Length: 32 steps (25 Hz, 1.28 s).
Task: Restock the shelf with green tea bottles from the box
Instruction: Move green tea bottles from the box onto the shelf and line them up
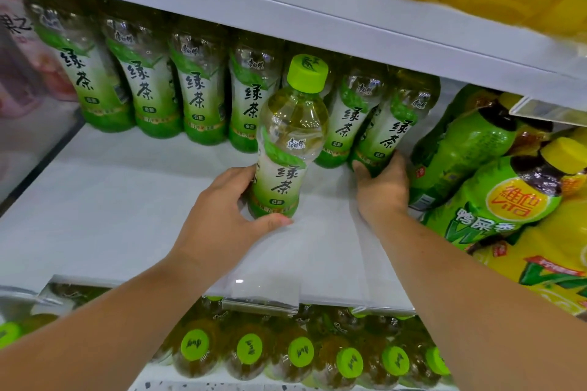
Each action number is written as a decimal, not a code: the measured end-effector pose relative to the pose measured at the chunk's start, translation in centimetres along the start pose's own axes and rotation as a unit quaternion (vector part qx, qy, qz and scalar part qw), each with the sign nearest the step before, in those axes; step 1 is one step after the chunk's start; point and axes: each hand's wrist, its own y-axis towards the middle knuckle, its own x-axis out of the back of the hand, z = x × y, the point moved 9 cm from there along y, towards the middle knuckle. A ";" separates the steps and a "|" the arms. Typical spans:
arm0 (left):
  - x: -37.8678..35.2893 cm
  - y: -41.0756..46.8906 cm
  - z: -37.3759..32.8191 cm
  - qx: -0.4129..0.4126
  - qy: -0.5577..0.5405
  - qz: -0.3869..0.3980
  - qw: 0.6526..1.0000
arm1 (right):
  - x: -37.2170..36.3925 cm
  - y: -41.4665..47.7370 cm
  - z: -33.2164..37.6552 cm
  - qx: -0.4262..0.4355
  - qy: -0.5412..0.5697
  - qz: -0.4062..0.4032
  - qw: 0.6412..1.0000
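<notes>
Left hand [222,209] gripping bottle [292,124] at base, upright

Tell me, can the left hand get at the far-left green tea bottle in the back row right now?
Probably not yet: the left hand grips the front bottle, so it is occupied. The way itself looks free, as nothing stands on the shelf between it and the far-left bottle.

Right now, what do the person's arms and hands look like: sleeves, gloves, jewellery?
The left hand and right hand are bare: no gloves, rings or watch in view. The left forearm and right forearm are uncovered to the frame edge; no sleeve shows.
</notes>
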 end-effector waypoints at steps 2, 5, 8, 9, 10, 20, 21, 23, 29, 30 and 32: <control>-0.1 0.0 -0.1 0.000 0.002 0.002 1.000 | -0.1 -0.3 0.2 0.005 -0.006 0.006 1.000; 0.0 0.0 0.1 0.011 0.006 0.004 1.000 | -0.1 -0.9 0.9 -0.012 -0.008 0.028 1.000; 0.0 -0.1 0.1 0.033 0.003 0.003 0.999 | 1.5 -3.8 2.1 0.010 -0.008 0.002 1.000; -0.1 -0.2 0.0 0.040 0.005 0.003 0.999 | 1.7 -5.4 2.8 0.032 0.019 0.019 0.999; 0.0 -0.3 -0.3 0.049 0.008 0.002 0.999 | 1.1 -7.4 3.7 0.051 0.070 0.069 0.994; 4.8 -2.4 0.6 0.067 0.075 0.018 0.995 | -6.4 -15.0 10.3 0.150 0.084 0.336 0.926; 6.0 -2.4 1.0 0.066 0.084 0.013 0.994 | -7.5 -15.8 10.7 0.157 0.062 0.344 0.924; 8.4 -2.4 1.9 0.062 0.094 0.008 0.994 | -9.7 -17.1 11.5 0.158 0.073 0.358 0.917; 14.5 -1.6 4.6 0.068 0.124 -0.001 0.990 | -15.9 -19.1 15.0 0.155 0.155 0.382 0.898; 15.4 -1.4 5.1 0.073 0.123 -0.007 0.990 | -16.9 -19.3 15.7 0.162 0.156 0.384 0.895; 17.0 -1.1 6.1 0.091 0.095 -0.028 0.991 | -18.6 -19.6 16.9 0.173 0.156 0.379 0.896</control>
